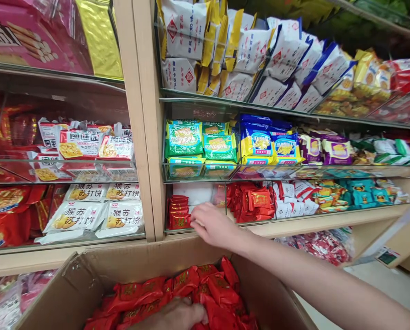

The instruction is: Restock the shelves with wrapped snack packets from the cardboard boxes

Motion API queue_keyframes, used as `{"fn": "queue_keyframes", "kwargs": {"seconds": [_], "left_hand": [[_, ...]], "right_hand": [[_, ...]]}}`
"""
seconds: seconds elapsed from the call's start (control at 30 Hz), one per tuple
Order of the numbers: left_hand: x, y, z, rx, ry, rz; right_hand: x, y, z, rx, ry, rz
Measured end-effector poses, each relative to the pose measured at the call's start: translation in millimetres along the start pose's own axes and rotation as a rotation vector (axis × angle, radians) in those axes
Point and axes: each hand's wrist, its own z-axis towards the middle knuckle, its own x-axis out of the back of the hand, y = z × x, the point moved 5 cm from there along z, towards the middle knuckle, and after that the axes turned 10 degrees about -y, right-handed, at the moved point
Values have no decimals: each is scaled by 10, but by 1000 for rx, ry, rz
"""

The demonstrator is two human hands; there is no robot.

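My right hand [213, 227] reaches across to the lowest visible shelf. Its fingers are curled closed at the right edge of a small stack of red snack packets [179, 212], apparently pinching one; the fingertips partly hide the contact. Below, my left hand [177, 315] is down inside an open cardboard box [129, 261], its fingers bent round some loose red packets [222, 291] with gold print. The lower frame edge cuts off part of that hand, and its grip is partly hidden. More red packets [256, 201] lie in the compartment to the right.
A glass lip [205, 176] runs along the shelf above my right hand. Green biscuit packs [184, 137] and blue ones [260, 142] fill that shelf. White cracker packs [76, 215] sit left of the wooden upright [146, 114]. Bagged goods [324, 247] show below.
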Motion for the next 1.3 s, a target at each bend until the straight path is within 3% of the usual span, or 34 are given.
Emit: {"fn": "queue_keyframes", "kwargs": {"seconds": [0.07,0.13,0.27,0.4,0.53,0.63,0.77,0.87,0.93,1.1,1.3], "left_hand": [[105,103,-42,-22,57,-102],[233,185,-119,-12,138,-209],[565,311,-362,-33,284,-365],[909,345,-556,-251,584,-738],[1006,370,-595,-341,809,-925],[1021,413,-616,-306,911,-1059],[1008,368,-642,-94,926,-1162],[1029,314,-678,-1,986,-958],[1060,306,-715,27,1086,-761],[1122,360,-743,19,1243,-443],[1098,304,-678,38,1232,-508]], "right_hand": [[32,-209,-199,128,41,66],[13,-317,-357,140,37,181],[-53,-241,-512,-109,-12,524],[-109,-124,-543,-399,-41,1049],[-212,-209,-491,-515,-90,1502],[-153,-196,-434,-454,101,1429],[3,-155,-418,-374,269,980],[92,-158,-437,-362,348,755],[127,-168,-444,-351,379,681],[156,-168,-465,-356,424,654],[38,-216,-518,-411,406,807]]}}
